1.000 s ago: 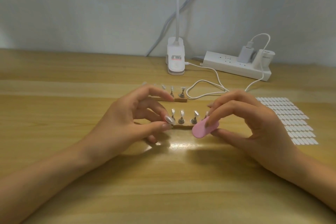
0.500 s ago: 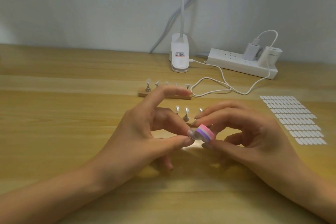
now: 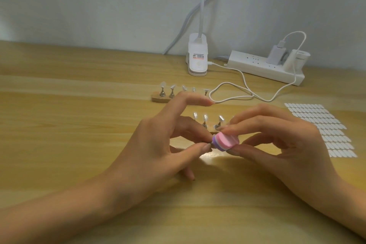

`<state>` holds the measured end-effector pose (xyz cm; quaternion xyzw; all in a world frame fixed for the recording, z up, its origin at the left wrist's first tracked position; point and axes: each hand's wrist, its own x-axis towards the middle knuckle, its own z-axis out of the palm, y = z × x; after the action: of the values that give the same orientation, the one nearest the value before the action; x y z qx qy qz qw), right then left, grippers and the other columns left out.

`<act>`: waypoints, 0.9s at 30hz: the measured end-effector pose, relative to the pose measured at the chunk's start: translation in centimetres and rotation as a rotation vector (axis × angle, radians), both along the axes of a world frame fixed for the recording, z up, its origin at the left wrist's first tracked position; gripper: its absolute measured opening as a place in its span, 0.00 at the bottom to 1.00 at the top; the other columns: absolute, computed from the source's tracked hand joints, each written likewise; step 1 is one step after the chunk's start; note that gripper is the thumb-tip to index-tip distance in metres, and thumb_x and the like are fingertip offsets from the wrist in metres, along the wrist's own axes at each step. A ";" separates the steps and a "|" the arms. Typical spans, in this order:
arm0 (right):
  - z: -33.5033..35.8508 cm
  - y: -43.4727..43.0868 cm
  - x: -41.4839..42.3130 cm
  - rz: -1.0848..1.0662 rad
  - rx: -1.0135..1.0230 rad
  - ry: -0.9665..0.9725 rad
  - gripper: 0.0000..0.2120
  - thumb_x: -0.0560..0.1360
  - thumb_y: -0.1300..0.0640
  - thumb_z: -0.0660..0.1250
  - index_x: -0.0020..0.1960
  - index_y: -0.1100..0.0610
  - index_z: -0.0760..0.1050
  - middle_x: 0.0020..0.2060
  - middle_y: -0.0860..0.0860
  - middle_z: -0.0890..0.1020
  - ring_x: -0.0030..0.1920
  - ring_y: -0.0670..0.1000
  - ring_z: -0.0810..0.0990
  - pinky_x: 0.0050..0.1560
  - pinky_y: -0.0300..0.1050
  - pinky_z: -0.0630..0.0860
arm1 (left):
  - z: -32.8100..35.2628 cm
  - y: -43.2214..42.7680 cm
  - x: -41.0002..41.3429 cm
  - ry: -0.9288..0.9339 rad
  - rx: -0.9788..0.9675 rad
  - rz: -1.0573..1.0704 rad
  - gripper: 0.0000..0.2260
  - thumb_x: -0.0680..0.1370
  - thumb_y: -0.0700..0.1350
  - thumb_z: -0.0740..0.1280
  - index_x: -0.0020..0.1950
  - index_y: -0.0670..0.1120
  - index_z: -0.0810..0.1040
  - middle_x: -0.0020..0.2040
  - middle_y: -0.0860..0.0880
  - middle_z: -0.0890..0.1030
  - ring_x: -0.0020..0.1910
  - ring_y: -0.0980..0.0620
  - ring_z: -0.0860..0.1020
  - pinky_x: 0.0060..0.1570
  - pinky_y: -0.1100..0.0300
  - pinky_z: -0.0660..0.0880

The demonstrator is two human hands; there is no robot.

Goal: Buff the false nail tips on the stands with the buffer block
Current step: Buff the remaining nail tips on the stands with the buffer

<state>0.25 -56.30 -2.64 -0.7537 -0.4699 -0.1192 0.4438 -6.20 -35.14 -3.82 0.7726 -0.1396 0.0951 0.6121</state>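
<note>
On your left hand (image 3: 154,144), thumb and middle fingertip pinch what seems a small, mostly hidden nail tip (image 3: 212,142) at frame centre, and just right of it your right hand (image 3: 293,144) grips the buffer block (image 3: 285,141), purple face turned left against it.

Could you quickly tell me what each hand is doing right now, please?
Left hand: thumb and finger pinch a small piece, likely a nail tip, mostly hidden.
Right hand: holds the buffer block.

Near stand (image 3: 217,125): base hidden behind left hand (image 3: 158,144) and right hand (image 3: 287,144). Pinched piece (image 3: 212,143) at left fingertips: largely covered by buffer block (image 3: 285,141), unidentifiable. Lamp neck (image 3: 203,0): cut by top edge.
</note>
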 end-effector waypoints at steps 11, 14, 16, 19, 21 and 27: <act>0.0 0.5 -0.2 0.019 -0.021 -0.122 0.08 0.71 0.57 0.76 0.50 0.53 0.84 0.47 0.49 0.83 0.49 0.45 0.84 0.50 0.36 0.79 | -0.2 0.2 0.3 0.045 -0.104 0.002 0.21 0.70 0.43 0.77 0.58 0.54 0.72 0.39 0.46 0.85 0.28 0.45 0.80 0.25 0.59 0.76; 0.1 0.4 -0.3 -0.013 0.006 -0.109 0.09 0.70 0.56 0.76 0.51 0.52 0.83 0.46 0.49 0.83 0.49 0.44 0.84 0.50 0.41 0.80 | -0.2 0.1 0.3 0.022 -0.108 -0.005 0.19 0.70 0.45 0.75 0.55 0.53 0.71 0.40 0.46 0.85 0.36 0.44 0.84 0.24 0.59 0.75; 0.1 0.5 -0.5 -0.002 0.009 -0.127 0.09 0.71 0.55 0.76 0.51 0.50 0.82 0.46 0.48 0.83 0.50 0.42 0.83 0.51 0.38 0.79 | -0.2 0.1 0.2 0.018 -0.104 -0.002 0.19 0.70 0.45 0.75 0.54 0.53 0.70 0.40 0.46 0.85 0.36 0.44 0.83 0.24 0.58 0.76; 0.1 0.5 -0.4 0.000 0.003 -0.146 0.09 0.71 0.55 0.74 0.51 0.49 0.82 0.47 0.46 0.83 0.49 0.42 0.83 0.51 0.39 0.79 | -0.2 0.0 0.2 0.015 -0.114 -0.007 0.18 0.70 0.45 0.75 0.53 0.53 0.70 0.40 0.47 0.85 0.34 0.46 0.83 0.24 0.58 0.75; 0.2 0.5 -0.5 -0.010 0.024 -0.110 0.10 0.70 0.55 0.75 0.51 0.49 0.81 0.46 0.47 0.83 0.49 0.44 0.84 0.51 0.42 0.80 | -0.1 0.0 0.2 0.018 -0.126 -0.015 0.18 0.70 0.44 0.76 0.52 0.53 0.69 0.40 0.46 0.85 0.37 0.46 0.84 0.24 0.59 0.75; 0.2 0.4 -0.4 -0.022 0.014 -0.149 0.10 0.72 0.55 0.76 0.52 0.49 0.81 0.47 0.47 0.82 0.50 0.42 0.83 0.52 0.40 0.79 | 0.0 -0.1 0.2 0.029 -0.146 -0.019 0.19 0.69 0.45 0.76 0.52 0.52 0.69 0.41 0.45 0.85 0.37 0.44 0.84 0.24 0.58 0.75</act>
<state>-0.17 -55.88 -2.41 -0.7448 -0.4923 -0.1830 0.4115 -5.97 -35.21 -3.85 0.7259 -0.1306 0.0883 0.6695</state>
